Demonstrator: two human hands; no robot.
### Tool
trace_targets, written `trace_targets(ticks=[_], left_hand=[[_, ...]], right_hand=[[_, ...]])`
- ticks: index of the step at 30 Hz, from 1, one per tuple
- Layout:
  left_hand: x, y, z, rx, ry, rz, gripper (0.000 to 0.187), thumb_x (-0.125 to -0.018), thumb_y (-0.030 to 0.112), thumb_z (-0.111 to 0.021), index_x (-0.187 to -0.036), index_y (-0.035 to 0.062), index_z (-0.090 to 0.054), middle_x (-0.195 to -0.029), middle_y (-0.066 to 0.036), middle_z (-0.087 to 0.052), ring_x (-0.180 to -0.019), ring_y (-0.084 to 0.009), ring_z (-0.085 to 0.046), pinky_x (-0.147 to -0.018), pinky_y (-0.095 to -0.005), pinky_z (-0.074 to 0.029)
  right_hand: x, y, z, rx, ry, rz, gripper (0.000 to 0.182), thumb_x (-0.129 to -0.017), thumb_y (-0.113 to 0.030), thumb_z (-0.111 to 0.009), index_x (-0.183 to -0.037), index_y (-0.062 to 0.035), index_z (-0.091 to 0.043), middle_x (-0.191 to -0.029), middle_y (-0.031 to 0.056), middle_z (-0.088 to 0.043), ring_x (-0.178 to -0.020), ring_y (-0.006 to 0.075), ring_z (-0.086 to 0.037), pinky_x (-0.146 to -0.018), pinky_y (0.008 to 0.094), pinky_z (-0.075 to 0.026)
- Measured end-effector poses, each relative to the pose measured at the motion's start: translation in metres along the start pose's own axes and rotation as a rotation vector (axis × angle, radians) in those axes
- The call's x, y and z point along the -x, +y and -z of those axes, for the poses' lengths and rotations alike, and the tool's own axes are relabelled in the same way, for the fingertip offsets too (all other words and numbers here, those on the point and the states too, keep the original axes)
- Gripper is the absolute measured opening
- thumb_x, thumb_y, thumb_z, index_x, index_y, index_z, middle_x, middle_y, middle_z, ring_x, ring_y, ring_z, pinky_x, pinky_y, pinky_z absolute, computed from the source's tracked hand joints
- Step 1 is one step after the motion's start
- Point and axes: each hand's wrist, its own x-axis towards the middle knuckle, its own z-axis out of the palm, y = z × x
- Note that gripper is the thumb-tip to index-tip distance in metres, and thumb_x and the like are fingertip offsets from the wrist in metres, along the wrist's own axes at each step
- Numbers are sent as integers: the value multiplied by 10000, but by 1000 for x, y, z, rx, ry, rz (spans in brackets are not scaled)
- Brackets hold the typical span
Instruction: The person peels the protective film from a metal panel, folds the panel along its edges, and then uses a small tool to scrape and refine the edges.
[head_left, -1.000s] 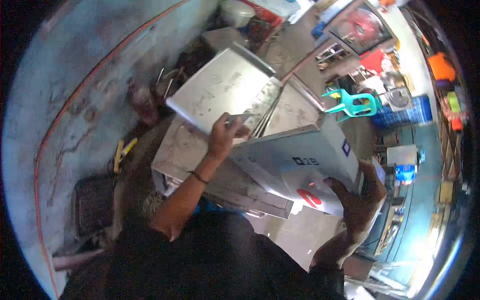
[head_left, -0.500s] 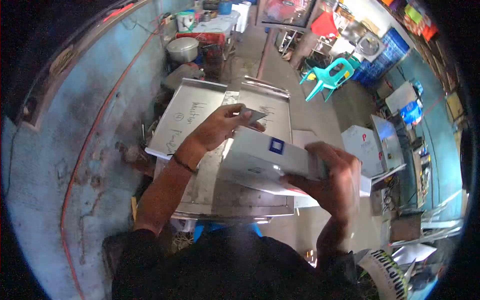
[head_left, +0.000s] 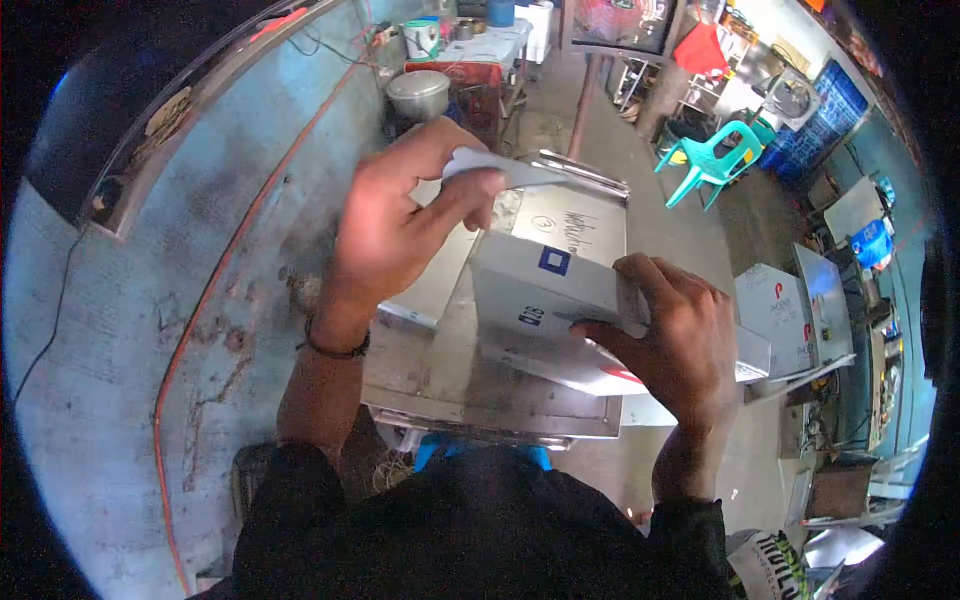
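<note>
My left hand point(head_left: 400, 215) pinches a thin, flat, pale grey piece point(head_left: 525, 173) between thumb and fingers, raised above the work surface. What kind of piece it is I cannot make out. Lower and to the right, my right hand point(head_left: 690, 325) grips the right end of a white box point(head_left: 530, 285), thumb on the near side and fingers over the top. The box is tilted and bears a blue square mark and small dark lettering. Under both hands lies a metal tray-like surface point(head_left: 430, 375). Behind the box, a metal panel point(head_left: 590, 225) carries handwriting.
A blue wall point(head_left: 230, 300) with a red hose runs along the left. At the back are a lidded pot point(head_left: 418, 92), a cluttered table point(head_left: 475, 45) and a green plastic chair point(head_left: 712, 160). White panels with red logos point(head_left: 775, 300) stand at right.
My left hand has risen and come closer to the camera with the thin piece, which has turned flatter. My right hand still grips the box. The view has swung left.
</note>
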Motion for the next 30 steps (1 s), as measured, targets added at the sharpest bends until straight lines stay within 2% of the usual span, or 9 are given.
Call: trace_targets(ticks=[4, 6, 11, 17, 20, 22, 24, 27, 30], left_hand=[[16, 21, 7, -167, 19, -6, 124, -893, -30, -640, -1013, -44, -610, -779, -74, -632, -680, -117, -604, -618, -258, -483], [25, 18, 11, -256, 54, -23, 107, -894, 78, -679, -950, -6, -642, -740, -71, -627, -605, -122, -579, -563, -273, -455], [45, 15, 15, -246, 125, 6, 97, -891, 61, -677, -935, -11, -630, -733, -73, -620, -584, -128, -577, -548, -275, -448], [62, 1, 14, -126, 193, 126, 102, -915, 69, -657, -937, -22, -616, -708, -68, -599, -551, -99, -552, -536, -267, -445], [66, -15, 2, 22, 223, 239, 151, -958, 104, -611, -1016, -31, -575, -773, -73, -612, -615, -117, -591, -570, -280, -502], [62, -25, -21, 227, 472, 263, 165, -1007, 172, -557, -996, 7, -550, -759, -47, -624, -617, -85, -575, -594, -242, -465], [65, -33, -35, 217, 463, 283, 190, -1025, 192, -521, -1015, 3, -521, -804, -72, -653, -676, -116, -627, -650, -265, -516], [66, -34, -57, 420, 655, 352, 196, -1036, 181, -478, -1029, -15, -484, -854, -160, -682, -764, -212, -695, -728, -356, -594], [67, -31, -59, 525, 706, 278, 212, -1037, 199, -478, -1023, -12, -483, -854, -172, -681, -751, -219, -695, -715, -353, -592]], right_hand=[[-5, -4, 0, -15, 79, 35, 485, -748, -410, -773, -1064, -79, -611, -893, 112, -660, -847, 319, -664, -756, 446, -502], [-12, -11, 0, -32, 87, 27, 481, -750, -410, -772, -1057, -75, -613, -894, 116, -657, -850, 320, -661, -755, 446, -501], [-20, -26, -6, -31, 110, 75, 459, -751, -400, -776, -1029, -69, -620, -866, 104, -633, -818, 311, -644, -734, 431, -498], [-19, -21, -13, -43, 111, 45, 437, -754, -395, -776, -1005, -69, -629, -849, 96, -633, -801, 309, -642, -725, 425, -501], [-18, -21, -14, -62, 91, 22, 439, -751, -387, -780, -1014, -70, -630, -868, 98, -644, -818, 307, -647, -727, 428, -504], [-17, -22, -11, -69, 57, 10, 446, -750, -384, -783, -1020, -65, -628, -893, 105, -649, -832, 309, -650, -728, 430, -506], [-15, -24, -7, -72, 26, -4, 454, -748, -381, -786, -1025, -60, -625, -918, 111, -654, -845, 311, -652, -728, 431, -508], [-7, -25, -2, -87, 26, -14, 490, -737, -387, -789, -1048, -47, -621, -949, 114, -651, -873, 310, -646, -754, 430, -504], [8, -28, 12, 34, 159, 74, 551, -705, -413, -799, -1068, -40, -619, -968, 110, -646, -887, 303, -635, -777, 430, -494]])
